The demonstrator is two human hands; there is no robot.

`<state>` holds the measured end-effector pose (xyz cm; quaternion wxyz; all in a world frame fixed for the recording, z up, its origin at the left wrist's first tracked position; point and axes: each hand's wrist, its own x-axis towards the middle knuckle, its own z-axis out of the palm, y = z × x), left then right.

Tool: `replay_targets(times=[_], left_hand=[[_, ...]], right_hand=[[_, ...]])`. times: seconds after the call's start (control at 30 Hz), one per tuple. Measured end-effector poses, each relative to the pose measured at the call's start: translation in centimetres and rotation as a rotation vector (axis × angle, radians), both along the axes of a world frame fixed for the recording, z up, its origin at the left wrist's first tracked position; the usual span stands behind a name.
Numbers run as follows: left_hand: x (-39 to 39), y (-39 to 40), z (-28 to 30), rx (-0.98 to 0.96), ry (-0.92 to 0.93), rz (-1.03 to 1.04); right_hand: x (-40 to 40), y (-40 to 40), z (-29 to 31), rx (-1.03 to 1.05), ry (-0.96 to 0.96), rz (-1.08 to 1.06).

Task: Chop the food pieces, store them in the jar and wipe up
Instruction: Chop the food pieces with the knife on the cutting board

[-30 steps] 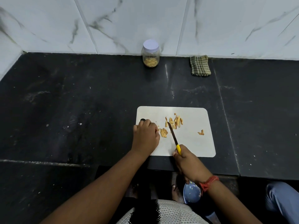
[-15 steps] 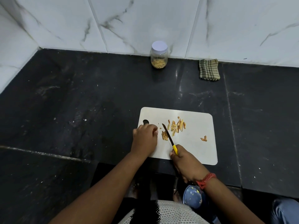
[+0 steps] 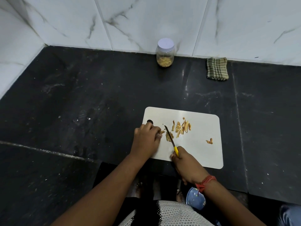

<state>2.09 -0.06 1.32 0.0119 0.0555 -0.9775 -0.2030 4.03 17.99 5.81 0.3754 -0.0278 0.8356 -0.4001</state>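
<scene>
A white cutting board [image 3: 203,150] lies on the black counter. On it sit several tan cut food strips [image 3: 181,127], and one stray bit [image 3: 209,141] lies to the right. My left hand [image 3: 146,139] rests on the board's left part, its fingertips pinching a food piece [image 3: 162,132]. My right hand [image 3: 185,162] grips the yellow handle of a small knife [image 3: 169,136], whose blade lies across the pieces beside my left fingers. A lidded clear jar [image 3: 165,53] with some food in it stands at the back wall.
A folded green checked cloth [image 3: 217,69] lies by the wall right of the jar. White marble tiles [image 3: 146,22] close the counter at the back and left. The counter's front edge runs below the board, with a blue round object [image 3: 194,199] beneath it.
The camera view has shifted, so the scene sits further right and lower in frame. The knife blade has moved slightly left, closer to my left fingertips.
</scene>
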Motion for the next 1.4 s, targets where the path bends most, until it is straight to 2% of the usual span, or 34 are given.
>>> replay_targets(times=[0.3,0.47,0.6,0.7,0.9,1.1,1.27,1.4], left_hand=[[-0.8,0.6,0.5,0.014,-0.036,0.127],[-0.5,0.6,0.0,-0.164,0.053,0.030],[-0.3,0.5,-0.3,-0.204,0.124,-0.067],[0.0,0.3,-0.4,-0.150,0.125,-0.120],[0.5,-0.4,-0.9,-0.044,0.068,-0.085],[0.1,-0.1,-0.2,-0.006,0.084,0.104],[0.3,1.0,-0.2,-0.054,0.117,-0.091],[0.4,2.0,-0.4,-0.041,0.045,-0.088]], right_hand=[[-0.3,-0.2,0.5,0.006,0.009,-0.008],[-0.3,-0.4,0.6,0.006,0.006,-0.011],[-0.4,-0.5,0.5,0.004,0.002,-0.030],[-0.4,-0.5,0.4,0.008,0.008,-0.033],[-0.2,-0.5,0.3,0.003,0.022,-0.044],[-0.4,0.0,0.4,0.012,0.049,-0.072],[-0.4,0.6,0.9,-0.020,0.046,-0.126],[-0.3,0.6,1.0,-0.030,0.040,-0.139]])
